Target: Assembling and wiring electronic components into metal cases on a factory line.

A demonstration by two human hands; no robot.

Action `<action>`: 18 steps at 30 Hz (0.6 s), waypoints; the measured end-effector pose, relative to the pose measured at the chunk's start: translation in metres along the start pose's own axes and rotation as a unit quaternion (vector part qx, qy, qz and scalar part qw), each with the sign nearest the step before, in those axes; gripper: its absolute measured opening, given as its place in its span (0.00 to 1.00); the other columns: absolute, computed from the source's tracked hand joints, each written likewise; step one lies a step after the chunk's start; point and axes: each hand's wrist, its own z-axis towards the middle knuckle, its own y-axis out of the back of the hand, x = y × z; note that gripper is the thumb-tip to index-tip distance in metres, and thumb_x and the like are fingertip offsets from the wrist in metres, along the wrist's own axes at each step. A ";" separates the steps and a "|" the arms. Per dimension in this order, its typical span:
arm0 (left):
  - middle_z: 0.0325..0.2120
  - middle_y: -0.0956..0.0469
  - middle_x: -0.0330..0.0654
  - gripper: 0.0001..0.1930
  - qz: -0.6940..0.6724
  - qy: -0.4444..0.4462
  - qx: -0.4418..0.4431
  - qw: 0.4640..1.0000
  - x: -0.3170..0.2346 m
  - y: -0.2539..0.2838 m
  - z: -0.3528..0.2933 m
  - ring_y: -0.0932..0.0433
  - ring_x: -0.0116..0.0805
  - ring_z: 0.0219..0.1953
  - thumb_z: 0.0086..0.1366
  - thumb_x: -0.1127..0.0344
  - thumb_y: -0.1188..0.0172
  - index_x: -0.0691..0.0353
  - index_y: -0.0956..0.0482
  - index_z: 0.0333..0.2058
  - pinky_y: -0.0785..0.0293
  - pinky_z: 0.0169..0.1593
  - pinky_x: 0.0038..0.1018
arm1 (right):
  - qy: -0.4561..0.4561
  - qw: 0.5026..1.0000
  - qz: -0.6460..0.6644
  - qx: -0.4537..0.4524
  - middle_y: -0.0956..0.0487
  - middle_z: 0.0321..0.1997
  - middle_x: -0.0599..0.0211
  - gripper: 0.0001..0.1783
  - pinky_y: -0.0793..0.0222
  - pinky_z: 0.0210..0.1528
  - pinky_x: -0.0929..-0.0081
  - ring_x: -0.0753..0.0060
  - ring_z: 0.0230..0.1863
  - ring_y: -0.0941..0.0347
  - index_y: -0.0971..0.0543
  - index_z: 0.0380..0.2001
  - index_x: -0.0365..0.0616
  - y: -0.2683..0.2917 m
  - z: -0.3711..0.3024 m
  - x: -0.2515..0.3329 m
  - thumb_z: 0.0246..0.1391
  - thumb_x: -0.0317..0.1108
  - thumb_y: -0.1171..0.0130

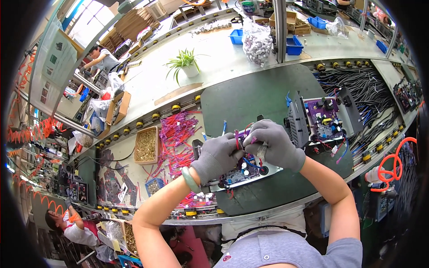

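Observation:
My left hand [218, 156], in a grey work glove, is closed at the fingertips around a red wire lead [237, 142]. Close beside it, my right hand [278, 146] pinches a small piece with a purple end; the fingers cover most of it. Both hands are above an open device chassis [243, 179] with a circuit board, a silver edge and blue and black parts. The hands hide the chassis's far part. A second chassis [325, 117], with a purple board and dark side panels, stands to the right on the green mat [250, 94].
Left of the mat lie red and purple wire leads [178, 134] and a box of small brass-coloured parts [146, 145]. Black cables [357, 85] fill the right side. Beyond are a potted plant [190, 68] and a bag of small parts [257, 44]. Two people work at the left.

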 end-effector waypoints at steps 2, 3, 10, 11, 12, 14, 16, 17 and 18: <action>0.35 0.20 0.44 0.07 0.019 0.007 -0.014 1.000 0.000 -0.001 0.000 0.19 0.49 0.33 0.59 0.62 0.35 0.56 0.16 0.34 0.23 0.36 0.41 | 0.002 1.000 0.000 0.000 0.21 0.30 0.67 0.09 0.29 0.45 0.62 0.57 0.37 0.24 0.18 0.27 0.48 0.000 0.001 -0.001 0.39 0.28 0.28; 0.35 0.20 0.44 0.07 0.019 0.009 -0.012 1.000 0.004 -0.001 0.000 0.19 0.49 0.33 0.59 0.62 0.35 0.56 0.16 0.34 0.23 0.36 0.41 | 0.004 1.000 0.000 -0.001 0.21 0.30 0.67 0.09 0.29 0.45 0.62 0.57 0.37 0.24 0.18 0.27 0.48 0.001 0.001 -0.001 0.39 0.28 0.28; 0.33 0.21 0.45 0.05 -0.043 0.040 -0.041 0.997 0.002 0.004 0.001 0.19 0.49 0.34 0.58 0.63 0.34 0.55 0.16 0.32 0.23 0.37 0.40 | -0.007 1.000 0.007 0.000 0.21 0.29 0.67 0.10 0.30 0.44 0.63 0.57 0.37 0.24 0.18 0.27 0.48 0.001 0.000 -0.003 0.39 0.29 0.27; 0.33 0.21 0.45 0.05 -0.028 0.032 -0.028 0.999 0.001 0.003 0.001 0.19 0.50 0.34 0.58 0.63 0.35 0.55 0.16 0.33 0.23 0.38 0.40 | -0.008 1.000 0.006 -0.001 0.21 0.29 0.67 0.10 0.30 0.44 0.63 0.57 0.37 0.24 0.18 0.27 0.48 0.002 -0.001 -0.002 0.39 0.28 0.27; 0.33 0.21 0.45 0.06 -0.012 0.023 -0.014 1.000 0.000 0.003 0.001 0.19 0.50 0.34 0.58 0.63 0.35 0.55 0.16 0.33 0.23 0.38 0.41 | -0.009 1.000 0.004 -0.002 0.21 0.29 0.67 0.10 0.30 0.44 0.63 0.57 0.37 0.24 0.18 0.27 0.48 0.002 -0.001 -0.002 0.39 0.28 0.27; 0.33 0.21 0.46 0.06 -0.014 0.018 0.009 1.000 0.000 0.006 0.001 0.19 0.50 0.34 0.58 0.62 0.35 0.55 0.16 0.33 0.23 0.39 0.41 | -0.006 1.000 0.004 -0.009 0.21 0.29 0.67 0.10 0.30 0.44 0.63 0.57 0.37 0.24 0.18 0.27 0.48 0.001 -0.001 -0.003 0.39 0.28 0.27; 0.33 0.21 0.46 0.07 -0.019 0.014 0.032 0.999 0.003 0.007 0.003 0.19 0.51 0.35 0.58 0.62 0.34 0.56 0.17 0.34 0.23 0.39 0.42 | -0.004 1.000 0.004 -0.014 0.21 0.29 0.67 0.10 0.30 0.44 0.63 0.57 0.37 0.24 0.18 0.27 0.48 -0.001 -0.002 -0.003 0.39 0.28 0.27; 0.32 0.21 0.46 0.07 -0.032 0.013 0.040 0.999 0.007 0.008 0.006 0.19 0.50 0.35 0.58 0.62 0.35 0.56 0.17 0.33 0.23 0.39 0.42 | 0.003 1.000 0.001 -0.013 0.21 0.29 0.67 0.09 0.30 0.44 0.63 0.57 0.37 0.24 0.18 0.27 0.48 -0.001 -0.001 -0.003 0.39 0.29 0.27; 0.32 0.21 0.46 0.07 -0.045 0.013 0.048 0.998 0.009 0.008 0.009 0.19 0.50 0.35 0.58 0.62 0.35 0.56 0.18 0.33 0.23 0.39 0.42 | 0.009 1.000 -0.003 -0.011 0.21 0.29 0.67 0.09 0.30 0.44 0.63 0.57 0.37 0.24 0.18 0.27 0.48 -0.001 -0.001 -0.003 0.39 0.29 0.27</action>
